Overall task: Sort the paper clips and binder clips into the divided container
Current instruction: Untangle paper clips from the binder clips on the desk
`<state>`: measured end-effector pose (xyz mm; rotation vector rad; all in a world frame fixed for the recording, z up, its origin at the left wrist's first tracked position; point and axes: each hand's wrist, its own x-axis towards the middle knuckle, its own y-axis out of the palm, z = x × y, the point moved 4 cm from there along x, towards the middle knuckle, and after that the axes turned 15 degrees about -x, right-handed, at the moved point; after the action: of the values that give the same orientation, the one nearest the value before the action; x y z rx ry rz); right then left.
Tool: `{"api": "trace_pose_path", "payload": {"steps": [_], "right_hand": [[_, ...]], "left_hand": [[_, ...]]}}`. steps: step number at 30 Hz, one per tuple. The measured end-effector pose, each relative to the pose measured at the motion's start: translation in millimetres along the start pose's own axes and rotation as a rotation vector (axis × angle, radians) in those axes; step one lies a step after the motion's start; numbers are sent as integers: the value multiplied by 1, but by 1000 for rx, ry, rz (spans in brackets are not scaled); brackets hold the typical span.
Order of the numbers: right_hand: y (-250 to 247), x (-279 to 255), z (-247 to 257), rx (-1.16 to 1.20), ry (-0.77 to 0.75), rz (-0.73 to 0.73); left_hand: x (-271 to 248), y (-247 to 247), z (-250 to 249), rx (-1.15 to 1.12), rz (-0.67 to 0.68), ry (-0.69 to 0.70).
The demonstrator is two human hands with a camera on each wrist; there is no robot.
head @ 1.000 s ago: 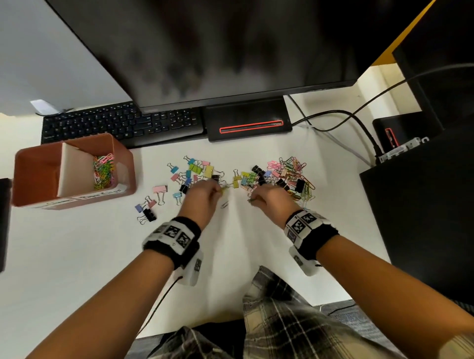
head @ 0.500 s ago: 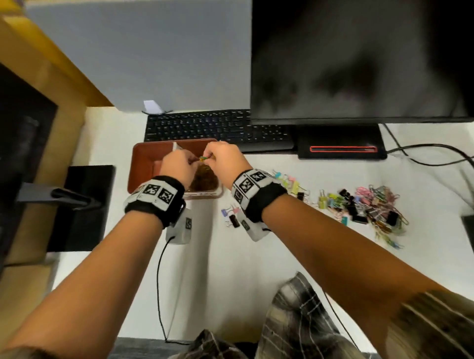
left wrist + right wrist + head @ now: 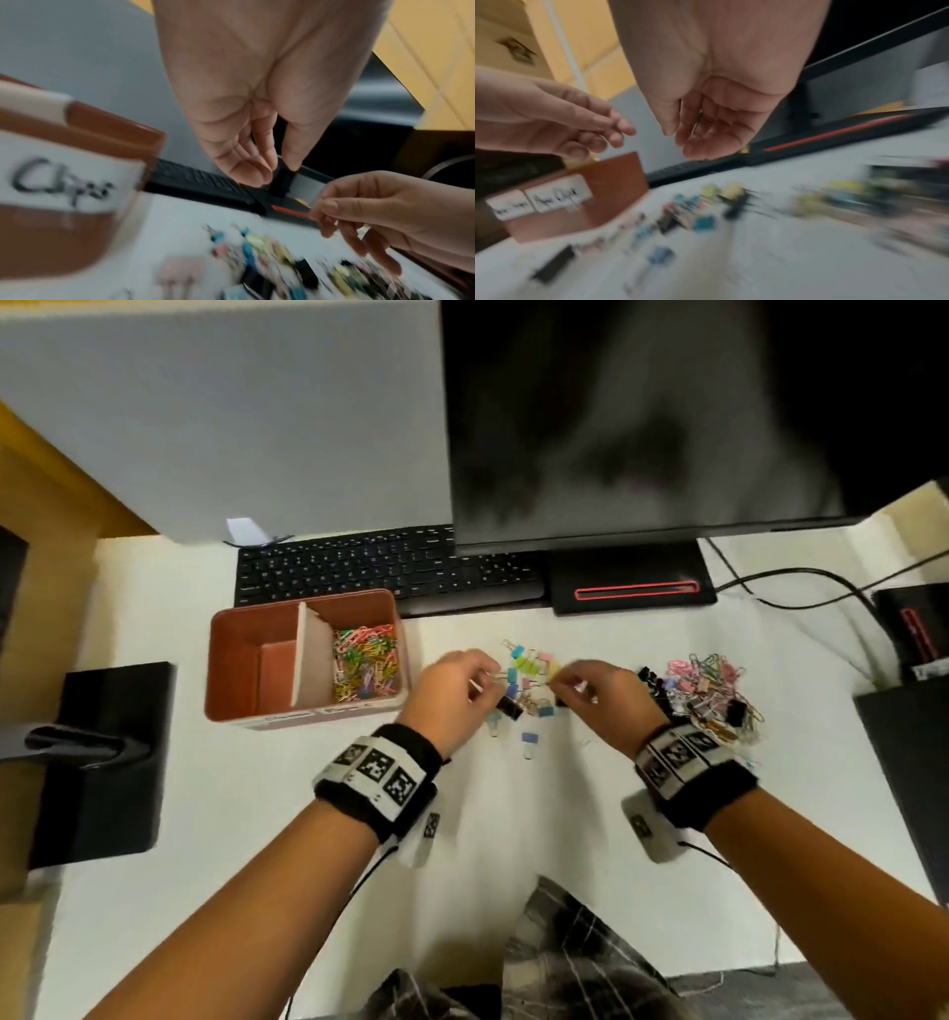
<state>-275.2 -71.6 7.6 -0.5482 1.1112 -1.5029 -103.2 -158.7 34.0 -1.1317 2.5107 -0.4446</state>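
The brown divided container point(image 3: 390, 608) stands at the left; its right compartment holds coloured paper clips point(image 3: 364, 667) and its left one shows only bare floor. Loose binder clips point(image 3: 529, 670) lie on the white desk to its right. My left hand point(image 3: 488, 677) and right hand point(image 3: 565, 680) hover just above them, close together. In the left wrist view the left hand point(image 3: 270, 172) has relaxed fingers and holds nothing. The right wrist view shows the right hand point(image 3: 680, 138) empty too, fingers loosely bent. A mixed heap of paper clips and binder clips point(image 3: 714, 695) lies further right.
A black keyboard point(image 3: 385, 567) and a monitor with its base point(image 3: 631, 588) stand behind the clips. Cables point(image 3: 801, 588) and black boxes point(image 3: 904, 752) are at the right. A black stand point(image 3: 97, 762) sits left of the container.
Half a second ago both hands were together over the container's right compartment. They have since moved right, back above the loose binder clips, with nothing in them.
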Motion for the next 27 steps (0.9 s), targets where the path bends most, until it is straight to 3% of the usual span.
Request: {"api": "trace_pose_path", "payload": {"steps": [4, 7, 9, 14, 20, 27], "right_hand": [[-23, -47, -102, -100, 189, -58], [-43, -62, -156, -166, 348, -120], [-53, -61, -181, -161, 364, -150], [-46, -38, -195, -130, 230, -44], [-17, -42, -164, -239, -28, 133], [-47, -27, -196, -100, 142, -37]], "left_hand": [[11, 82, 4, 54, 165, -34], [16, 129, 11, 114, 225, -103], [19, 153, 12, 174, 237, -134], [32, 171, 17, 273, 163, -198], [30, 162, 24, 283, 65, -227], [12, 153, 30, 322, -5, -240]]}}
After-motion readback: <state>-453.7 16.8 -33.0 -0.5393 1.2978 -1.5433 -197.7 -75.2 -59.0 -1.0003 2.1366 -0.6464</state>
